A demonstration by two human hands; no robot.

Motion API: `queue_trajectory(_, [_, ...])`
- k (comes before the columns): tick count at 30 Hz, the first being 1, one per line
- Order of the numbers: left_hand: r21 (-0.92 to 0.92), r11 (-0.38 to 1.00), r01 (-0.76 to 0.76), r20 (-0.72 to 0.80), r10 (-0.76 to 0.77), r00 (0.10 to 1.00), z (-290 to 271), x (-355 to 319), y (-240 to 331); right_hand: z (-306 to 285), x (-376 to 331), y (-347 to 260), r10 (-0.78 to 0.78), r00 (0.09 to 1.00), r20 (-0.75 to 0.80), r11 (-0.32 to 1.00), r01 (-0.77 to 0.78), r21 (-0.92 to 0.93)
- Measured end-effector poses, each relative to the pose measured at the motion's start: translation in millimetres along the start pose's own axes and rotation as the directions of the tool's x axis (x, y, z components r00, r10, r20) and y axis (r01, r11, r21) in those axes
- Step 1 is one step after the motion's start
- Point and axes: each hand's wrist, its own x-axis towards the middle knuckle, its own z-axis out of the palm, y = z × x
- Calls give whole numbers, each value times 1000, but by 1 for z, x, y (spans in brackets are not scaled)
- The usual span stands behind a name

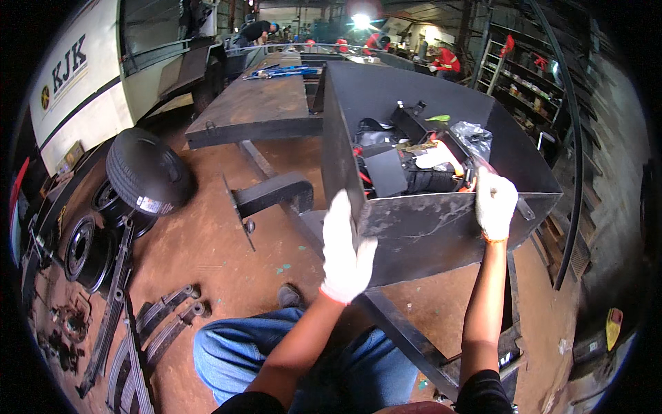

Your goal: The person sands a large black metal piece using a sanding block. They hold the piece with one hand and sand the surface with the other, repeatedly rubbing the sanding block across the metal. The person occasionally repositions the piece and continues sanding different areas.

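Note:
An open black metal box (420,224) stands in front of me on a dark steel frame. My left hand (346,259), in a white glove, lies against its near left corner with the fingers stretched upward and the thumb apart. At the right part of the near rim, my gloved right hand (496,205) is closed over the edge, its fingertips partly hidden. Jumbled inside the box are a clear plastic bag (473,141), a dark flat-sided piece (386,171), a white and orange item (437,157) and several black items I cannot make out.
Beyond the box's left side lies a flat metal deck (262,103) with blue-handled tools (283,71). A tyre (141,169), wheel rims (86,252) and leaf springs (155,324) lie at the left. Shelving (527,86) stands at the far right; several people work in the background.

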Motion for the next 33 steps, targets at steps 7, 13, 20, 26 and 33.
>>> queue_trajectory(7, [-95,987,128,80,-120,990,4,-88,-42,2,-1,-2,63,998,9,996,-63,67])
queue_trajectory(13, [-28,1000,-13,34,14,999,-2,22,-2,-1,0,-5,92,995,46,994,-94,51])
queue_trajectory(20, [-110,970,218,109,-206,972,3,-98,-43,3,0,-4,93,995,17,989,-95,112])
queue_trajectory(26, [-84,996,-25,81,32,996,-5,26,-3,1,-4,1,142,987,70,986,-148,80])
queue_trajectory(33, [-71,965,252,115,-243,963,1,-75,-37,1,0,-11,134,991,20,980,-136,143])
